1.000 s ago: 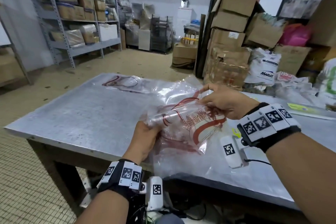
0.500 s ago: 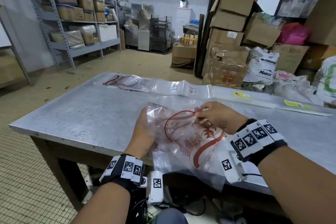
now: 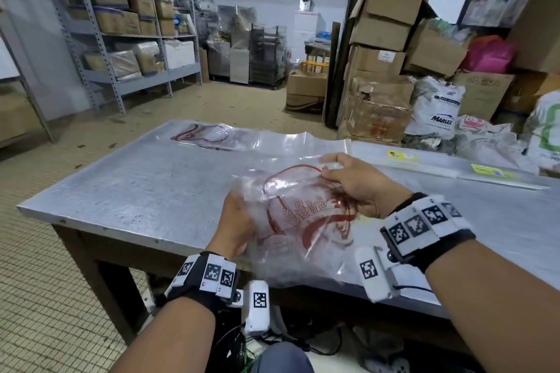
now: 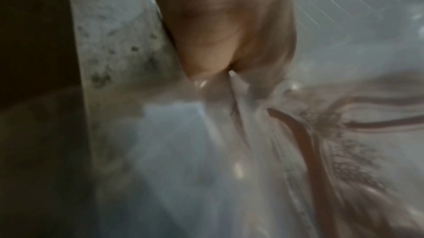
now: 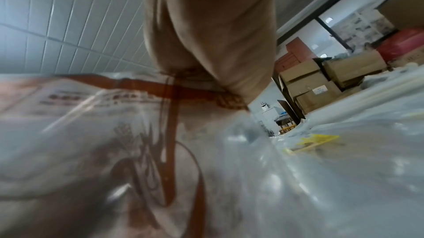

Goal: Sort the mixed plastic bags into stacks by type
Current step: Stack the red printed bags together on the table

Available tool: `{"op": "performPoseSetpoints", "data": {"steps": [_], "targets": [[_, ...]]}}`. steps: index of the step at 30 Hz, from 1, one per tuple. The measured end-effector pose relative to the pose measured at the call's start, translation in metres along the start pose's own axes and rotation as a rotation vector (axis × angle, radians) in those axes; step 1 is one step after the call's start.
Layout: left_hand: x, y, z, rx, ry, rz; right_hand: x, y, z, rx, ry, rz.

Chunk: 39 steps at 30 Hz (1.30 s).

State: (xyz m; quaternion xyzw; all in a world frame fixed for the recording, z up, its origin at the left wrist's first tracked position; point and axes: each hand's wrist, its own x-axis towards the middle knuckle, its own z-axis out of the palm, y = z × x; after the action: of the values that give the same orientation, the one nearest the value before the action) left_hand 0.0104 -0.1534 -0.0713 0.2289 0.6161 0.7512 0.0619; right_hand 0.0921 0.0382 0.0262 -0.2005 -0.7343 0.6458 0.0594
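A bunch of clear plastic bags with a red wheat print (image 3: 303, 218) is held just above the near edge of the metal table (image 3: 145, 188). My left hand (image 3: 235, 221) grips the bunch's left side; in the left wrist view the thumb (image 4: 206, 46) presses on the clear film (image 4: 206, 151). My right hand (image 3: 348, 185) pinches the upper right part, its fingers over the red print (image 5: 169, 133). A flat stack of the same red-printed bags (image 3: 203, 135) lies at the table's far left. Long clear bags with yellow labels (image 3: 439, 163) lie along the far right.
Cardboard boxes (image 3: 381, 39) and sacks (image 3: 436, 109) crowd the floor behind the table on the right. Metal shelving with boxes (image 3: 127, 24) stands at the far left. Bare tabletop lies to the left of my hands.
Both hands shifted the red-printed bags, first down toward me, then slightly up and away. The right hand regripped nearer the top edge. The head view tilted.
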Motion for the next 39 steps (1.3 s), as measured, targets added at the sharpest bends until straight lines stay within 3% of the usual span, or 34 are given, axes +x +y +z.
{"op": "performPoseSetpoints", "data": {"steps": [4,8,16,19,22,25,27,30,33,39], "targets": [[-0.004,0.006,0.002,-0.141,0.041,-0.114,0.005,0.028,0.006,-0.178,0.099,-0.069],[-0.002,0.011,-0.003,-0.181,0.064,-0.158,0.005,0.013,-0.001,-0.245,0.156,-0.087],[0.015,0.055,-0.009,0.024,-0.024,0.114,-0.031,-0.057,-0.017,-0.152,0.112,-0.291],[0.014,0.08,0.004,0.119,-0.022,0.2,-0.042,-0.057,-0.02,-0.086,0.032,-0.279],[0.008,0.094,0.021,-0.023,0.007,0.069,-0.052,-0.041,-0.025,-0.064,-0.062,-0.201],[-0.003,0.099,0.037,-0.162,-0.026,-0.057,-0.058,-0.028,-0.036,-0.021,-0.013,-0.156],[-0.01,0.097,0.048,-0.106,-0.007,-0.019,-0.055,-0.022,-0.044,-0.048,0.058,-0.183],[-0.017,0.091,0.065,-0.034,-0.126,0.051,-0.054,-0.018,-0.059,-0.235,0.253,-0.304],[-0.017,0.078,0.077,-0.063,-0.146,0.031,-0.056,-0.013,-0.07,-0.142,0.322,-0.368],[-0.009,0.052,0.079,-0.267,-0.086,-0.213,-0.047,0.008,-0.083,0.122,0.376,-0.258]]}}
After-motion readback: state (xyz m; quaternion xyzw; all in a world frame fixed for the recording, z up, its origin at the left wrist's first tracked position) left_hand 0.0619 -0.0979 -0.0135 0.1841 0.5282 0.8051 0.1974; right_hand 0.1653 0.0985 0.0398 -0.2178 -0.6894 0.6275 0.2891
